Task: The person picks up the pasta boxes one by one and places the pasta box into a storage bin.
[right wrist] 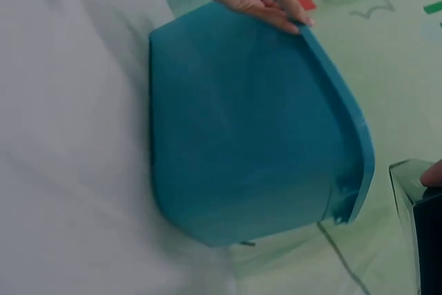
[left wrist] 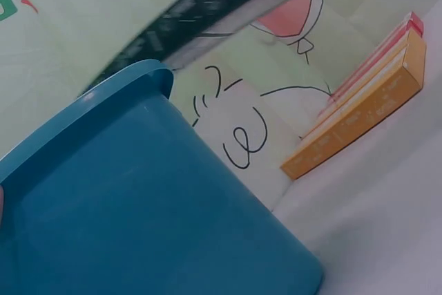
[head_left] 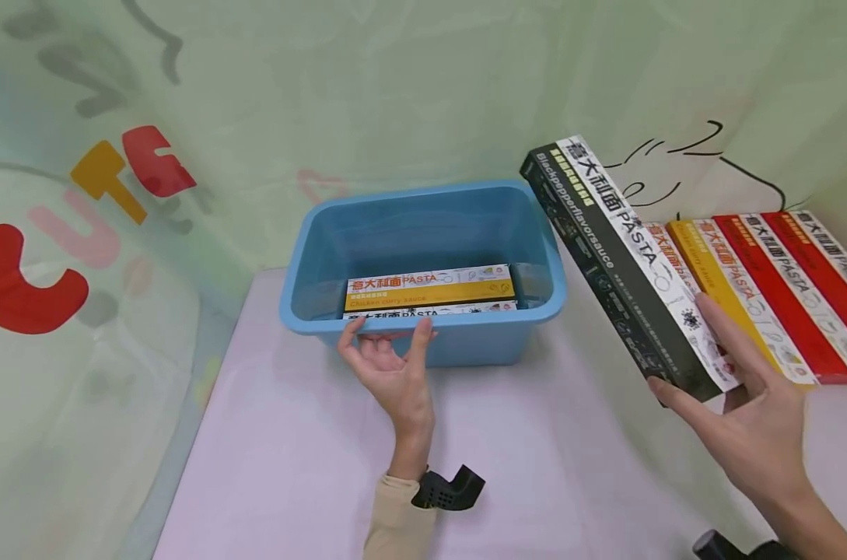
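A blue plastic bin [head_left: 472, 346] stands on the table, its front wall filling much of the left wrist view. My left hand [head_left: 395, 381] grips the bin's front rim, with fingertips on the lip. Inside lie pasta boxes: a yellow chicken curry one [head_left: 430, 295], and in front of it the white edge of another, mostly hidden by the rim. My right hand [head_left: 762, 420] holds a black-and-white black pepper pasta box [head_left: 626, 272] by its lower end. That box is raised and tilted, its upper end beside the bin's right rim.
Right of the bin, several pasta boxes lean in a row: a yellow one [head_left: 731, 295], red ones [head_left: 787, 295], and one partly hidden behind the held box. A printed green cloth [head_left: 423, 93] hangs behind. The table [head_left: 535, 467] has a pale lilac cover.
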Action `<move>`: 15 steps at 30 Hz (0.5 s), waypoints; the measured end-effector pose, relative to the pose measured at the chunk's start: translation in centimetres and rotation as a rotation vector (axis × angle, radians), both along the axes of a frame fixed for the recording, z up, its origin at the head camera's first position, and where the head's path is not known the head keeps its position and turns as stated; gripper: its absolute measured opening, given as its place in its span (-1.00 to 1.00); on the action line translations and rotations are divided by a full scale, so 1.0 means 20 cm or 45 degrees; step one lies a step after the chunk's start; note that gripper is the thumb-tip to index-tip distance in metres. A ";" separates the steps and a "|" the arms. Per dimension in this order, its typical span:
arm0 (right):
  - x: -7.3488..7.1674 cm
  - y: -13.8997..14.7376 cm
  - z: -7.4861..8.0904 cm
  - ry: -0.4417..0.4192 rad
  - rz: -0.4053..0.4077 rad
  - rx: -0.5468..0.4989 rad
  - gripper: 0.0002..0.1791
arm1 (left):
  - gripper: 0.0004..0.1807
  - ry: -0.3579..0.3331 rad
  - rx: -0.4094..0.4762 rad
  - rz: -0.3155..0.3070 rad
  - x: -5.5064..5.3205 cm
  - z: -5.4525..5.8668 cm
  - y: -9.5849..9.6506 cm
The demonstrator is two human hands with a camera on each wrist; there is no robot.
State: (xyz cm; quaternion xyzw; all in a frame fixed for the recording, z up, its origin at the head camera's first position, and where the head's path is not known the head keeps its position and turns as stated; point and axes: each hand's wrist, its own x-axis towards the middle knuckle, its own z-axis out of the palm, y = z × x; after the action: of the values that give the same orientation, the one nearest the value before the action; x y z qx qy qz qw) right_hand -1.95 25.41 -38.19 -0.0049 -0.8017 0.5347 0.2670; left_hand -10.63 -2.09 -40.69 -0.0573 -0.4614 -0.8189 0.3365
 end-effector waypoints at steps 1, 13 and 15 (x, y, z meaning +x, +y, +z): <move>-0.02 -0.01 0.02 0.034 0.060 0.012 0.12 | -0.21 0.000 0.001 -0.002 0.00 0.00 0.00; -0.42 -0.18 0.34 0.160 0.713 0.081 0.04 | -0.22 0.013 -0.014 -0.001 -0.01 -0.01 0.00; -0.48 -0.21 0.37 0.141 0.758 0.124 0.03 | -0.22 0.016 -0.021 -0.001 -0.01 -0.01 0.00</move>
State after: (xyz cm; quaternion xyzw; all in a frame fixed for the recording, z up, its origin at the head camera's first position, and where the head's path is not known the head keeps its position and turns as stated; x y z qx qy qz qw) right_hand -11.62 21.31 -30.70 0.2723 -0.7769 0.5497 0.1417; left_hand -10.84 -2.18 -40.87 -0.0655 -0.4661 -0.8148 0.3385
